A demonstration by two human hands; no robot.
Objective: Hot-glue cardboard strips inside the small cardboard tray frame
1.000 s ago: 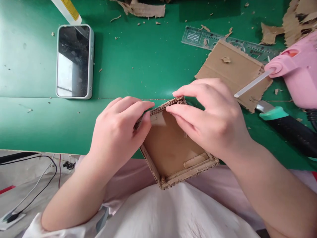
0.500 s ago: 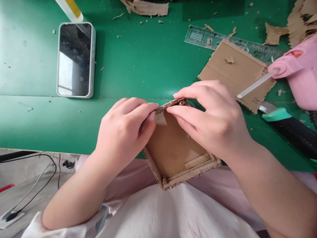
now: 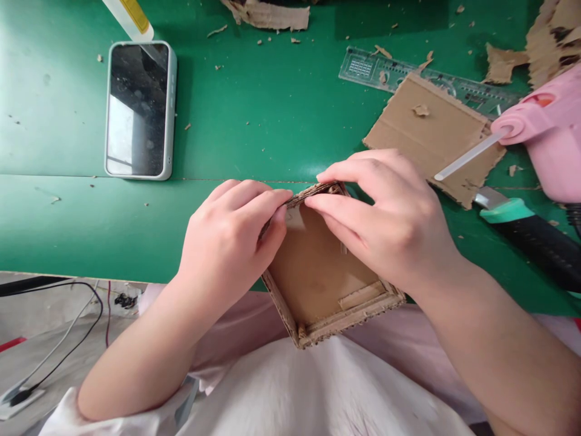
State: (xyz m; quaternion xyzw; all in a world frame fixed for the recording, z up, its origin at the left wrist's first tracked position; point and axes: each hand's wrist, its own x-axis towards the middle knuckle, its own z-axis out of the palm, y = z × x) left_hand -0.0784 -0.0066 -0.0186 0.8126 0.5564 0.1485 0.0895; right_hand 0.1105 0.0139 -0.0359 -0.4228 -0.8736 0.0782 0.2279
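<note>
The green desk ends beneath the cardboard box, taken here as the clock's centre; its 7 o'clock corner reaches past the desk's edge, over the person's clothing. What bears its weight is hidden, so a slackened grip might let it tip that way.

Both hands grasp the 11 o'clock wall: the left hand pinches its 10 o'clock end, the right hand its stretch toward 12, thumbs inside, fingers outside. Uneven squeezing could buckle that thin layered wall or part it from the base; whether the joint is firm cannot be told.

At 2 o'clock the pink glue gun has its glue stick pointing back above a loose cardboard sheet. The stick's free end is near the right hand, so an outward swing of the knuckles could knock it.

Smallest, scattered crumbs of cardboard might get caught in wet glue, if any is present; none is clear.
</note>
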